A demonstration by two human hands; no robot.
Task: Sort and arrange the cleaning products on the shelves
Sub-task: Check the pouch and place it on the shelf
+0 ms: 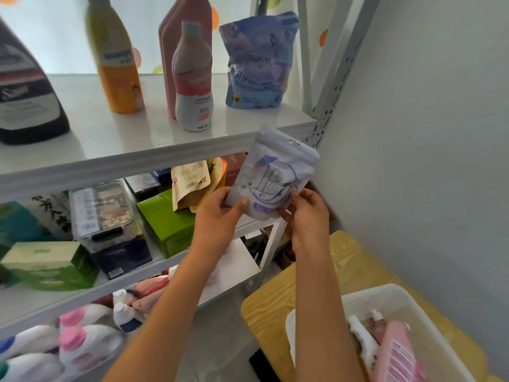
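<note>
A pale lilac refill pouch (275, 172) with a large letter on it is held upright in front of the top shelf's edge (154, 155). My left hand (220, 213) pinches its lower left corner and my right hand (308, 213) grips its lower right corner. On the top shelf stand a blue-purple pouch (256, 62), a pink-and-white bottle (192, 78), a tall pink bottle (176, 28), a yellow-orange bottle (115, 56) and a dark bottle (24, 95).
The middle shelf holds a green box (165, 224), a kraft pouch (190, 186) and a clear container (102, 213). White bottles with pink caps (82, 343) lie on the lowest shelf. A white basket (407, 307) with a pink bottle (399, 354) sits on a wooden table (275, 304) by the wall.
</note>
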